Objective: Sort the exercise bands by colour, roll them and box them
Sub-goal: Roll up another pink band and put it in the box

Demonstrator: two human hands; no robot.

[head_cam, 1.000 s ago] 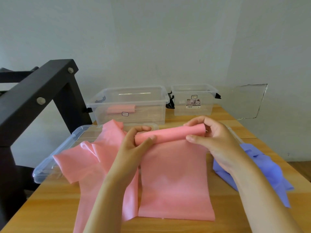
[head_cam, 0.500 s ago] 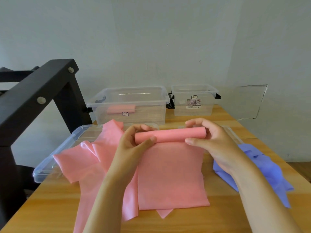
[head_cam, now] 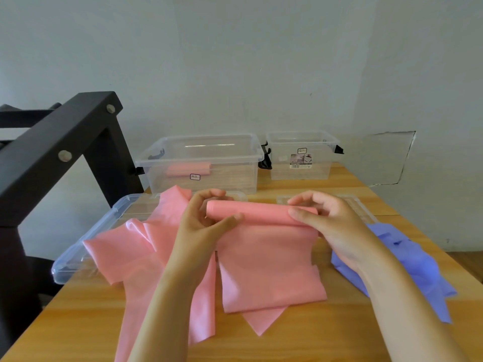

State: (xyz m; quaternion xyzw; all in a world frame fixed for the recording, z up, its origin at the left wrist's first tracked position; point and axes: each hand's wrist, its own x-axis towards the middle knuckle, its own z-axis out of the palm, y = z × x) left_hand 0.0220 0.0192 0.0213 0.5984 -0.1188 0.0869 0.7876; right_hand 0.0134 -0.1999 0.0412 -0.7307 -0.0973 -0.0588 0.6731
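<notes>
Shorter now than a moment ago, the flat tail of the pink band (head_cam: 269, 267) has wound further onto its roll above the wooden table (head_cam: 339, 333). Left hand (head_cam: 206, 220) and right hand (head_cam: 326, 226) pinch opposite roll ends.

Just beyond the left fingers (head_cam: 209, 194) and right fingers (head_cam: 305, 198) on the roll (head_cam: 261, 214), a narrow strip of table (head_cam: 264, 196) is found before the big box (head_cam: 201, 155) and small box (head_cam: 300, 163). Outward of the left fingers, passage is blocked by pink bands (head_cam: 141, 246) draped over a lid (head_cam: 78, 262); outward of the right, by blue bands (head_cam: 407, 259).
</notes>
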